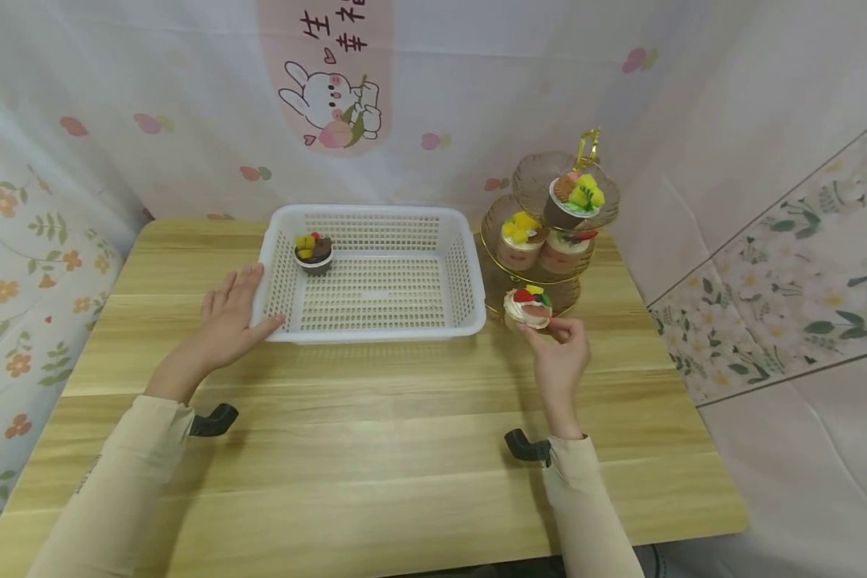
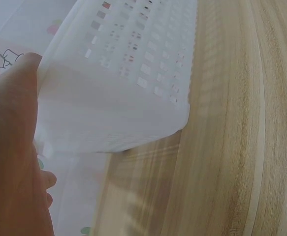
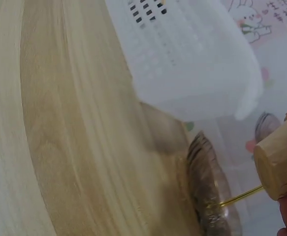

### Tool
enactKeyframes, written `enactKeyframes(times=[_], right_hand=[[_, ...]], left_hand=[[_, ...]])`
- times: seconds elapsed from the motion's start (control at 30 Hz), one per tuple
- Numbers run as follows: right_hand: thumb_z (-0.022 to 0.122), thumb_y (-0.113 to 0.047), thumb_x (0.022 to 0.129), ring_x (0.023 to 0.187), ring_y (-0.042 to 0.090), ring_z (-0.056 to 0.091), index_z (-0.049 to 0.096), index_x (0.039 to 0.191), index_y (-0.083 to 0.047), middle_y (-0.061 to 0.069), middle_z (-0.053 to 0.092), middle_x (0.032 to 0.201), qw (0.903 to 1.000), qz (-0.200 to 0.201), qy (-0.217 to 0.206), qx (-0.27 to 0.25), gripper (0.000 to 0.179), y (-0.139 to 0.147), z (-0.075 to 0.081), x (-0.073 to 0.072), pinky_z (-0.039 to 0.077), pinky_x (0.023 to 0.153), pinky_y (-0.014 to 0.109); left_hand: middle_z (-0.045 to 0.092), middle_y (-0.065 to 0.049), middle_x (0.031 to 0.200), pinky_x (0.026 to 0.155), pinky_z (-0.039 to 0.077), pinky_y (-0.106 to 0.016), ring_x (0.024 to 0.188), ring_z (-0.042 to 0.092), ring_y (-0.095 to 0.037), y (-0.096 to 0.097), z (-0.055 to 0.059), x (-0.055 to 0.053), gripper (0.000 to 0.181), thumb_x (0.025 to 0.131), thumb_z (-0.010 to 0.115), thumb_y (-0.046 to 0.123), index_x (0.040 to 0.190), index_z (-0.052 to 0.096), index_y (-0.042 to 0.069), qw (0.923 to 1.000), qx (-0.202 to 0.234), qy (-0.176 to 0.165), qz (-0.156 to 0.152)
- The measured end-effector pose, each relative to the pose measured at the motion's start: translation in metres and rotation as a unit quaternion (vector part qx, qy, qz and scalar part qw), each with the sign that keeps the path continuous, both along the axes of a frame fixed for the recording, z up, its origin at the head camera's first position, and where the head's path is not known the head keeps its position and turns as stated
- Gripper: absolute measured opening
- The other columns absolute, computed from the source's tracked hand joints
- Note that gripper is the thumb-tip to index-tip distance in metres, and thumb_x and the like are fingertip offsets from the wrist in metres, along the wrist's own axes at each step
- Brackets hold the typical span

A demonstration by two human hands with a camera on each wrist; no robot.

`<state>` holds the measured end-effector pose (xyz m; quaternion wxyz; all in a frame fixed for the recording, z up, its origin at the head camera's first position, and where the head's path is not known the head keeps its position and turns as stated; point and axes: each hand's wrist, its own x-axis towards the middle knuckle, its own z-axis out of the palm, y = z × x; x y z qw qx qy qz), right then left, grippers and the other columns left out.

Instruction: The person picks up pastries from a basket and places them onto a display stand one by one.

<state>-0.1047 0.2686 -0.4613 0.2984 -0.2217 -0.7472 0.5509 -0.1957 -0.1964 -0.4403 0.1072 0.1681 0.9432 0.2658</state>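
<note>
My right hand (image 1: 562, 360) pinches a toy cupcake (image 1: 527, 309) with cream, a red berry and yellow and green bits on top. In the right wrist view its tan cup (image 3: 280, 160) shows at the right edge, above the stand's bottom tier (image 3: 207, 189). A white plastic basket (image 1: 376, 333) sits at the table's back, and a dark brown cupcake (image 1: 314, 255) with yellow pieces stands in its left back part. My left hand (image 1: 234, 309) rests on the basket's left rim, fingers straight and thumb over the front corner.
A clear tiered stand with gold trim (image 1: 486, 233) stands right of the basket. A brown-cupped cupcake (image 1: 574, 197) is on its top tier; two pink cups, one with yellow topping (image 1: 518, 241), sit on the middle tier. A printed curtain (image 1: 433, 104) hangs behind the wooden table (image 1: 376, 449).
</note>
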Motion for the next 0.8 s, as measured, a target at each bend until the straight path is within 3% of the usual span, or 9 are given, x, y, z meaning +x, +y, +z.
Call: enactKeyframes(times=[0.17, 0.4, 0.53, 0.63, 0.8], right_hand=[[0.091, -0.015, 0.069, 0.084, 0.017, 0.067, 0.058, 0.096, 0.004, 0.011, 0.071, 0.090, 0.9999, -0.008, 0.002, 0.011, 0.047, 0.001, -0.009, -0.010, 0.043, 0.061, 0.014], [0.087, -0.014, 0.073, 0.071, -0.001, 0.062, 0.061, 0.094, 0.003, 0.018, 0.074, 0.092, 0.9977, -0.029, -0.009, 0.060, 0.037, 0.002, -0.018, -0.019, 0.044, 0.060, 0.012], [0.080, -0.009, 0.081, 0.077, 0.016, 0.066, 0.064, 0.091, 0.003, 0.019, 0.075, 0.094, 0.9938, -0.028, -0.005, 0.108, 0.022, 0.004, -0.019, -0.022, 0.047, 0.073, 0.022], [0.079, -0.011, 0.082, 0.090, 0.031, 0.067, 0.066, 0.096, 0.002, 0.020, 0.074, 0.098, 0.9889, -0.020, -0.015, 0.146, 0.023, 0.004, -0.020, -0.024, 0.046, 0.087, 0.036], [0.079, -0.021, 0.085, 0.100, 0.035, 0.066, 0.068, 0.105, 0.000, 0.018, 0.073, 0.105, 0.9864, -0.004, -0.030, 0.162, 0.031, 0.003, -0.022, -0.031, 0.046, 0.094, 0.047]], left_hand=[[-0.009, -0.021, 0.166, 0.114, -0.008, -0.073, 0.152, -0.011, -0.047, 0.001, 0.001, 0.000, 0.093, 0.099, 0.046, 0.052, 0.159, -0.011, 0.011, 1.0000, -0.006, 0.000, 0.001], [-0.007, -0.023, 0.166, 0.114, -0.007, -0.073, 0.152, -0.010, -0.047, 0.001, 0.000, 0.000, 0.093, 0.099, 0.047, 0.053, 0.159, -0.011, 0.011, 1.0000, -0.010, 0.000, 0.001], [-0.010, -0.022, 0.166, 0.114, -0.008, -0.073, 0.152, -0.011, -0.047, 0.001, 0.000, 0.000, 0.093, 0.099, 0.046, 0.052, 0.159, -0.011, 0.010, 1.0000, -0.006, -0.003, 0.000], [-0.011, -0.021, 0.166, 0.113, -0.008, -0.073, 0.152, -0.012, -0.047, 0.001, 0.000, 0.001, 0.092, 0.100, 0.047, 0.052, 0.159, -0.012, 0.011, 1.0000, 0.000, -0.004, 0.001], [-0.007, -0.023, 0.166, 0.113, -0.008, -0.073, 0.152, -0.011, -0.048, 0.002, 0.000, 0.000, 0.092, 0.100, 0.047, 0.051, 0.159, -0.010, 0.010, 1.0000, 0.004, 0.002, 0.000]])
